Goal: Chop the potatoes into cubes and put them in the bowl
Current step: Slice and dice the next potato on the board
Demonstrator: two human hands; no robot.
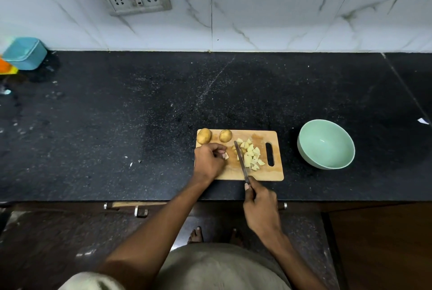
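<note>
Black counter [117, 114], right hand [260, 210] gripping knife [240, 161], left hand [209, 161] curled on potato piece [226, 156]

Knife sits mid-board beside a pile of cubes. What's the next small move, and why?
Probably sweep the cubes with the knife toward the bowl: it is empty, the pile is sizeable, and two whole potatoes wait on the board.

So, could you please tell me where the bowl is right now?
In the head view the green bowl sits empty on the dark counter, just right of the cutting board and apart from it, beyond the right hand.
</note>
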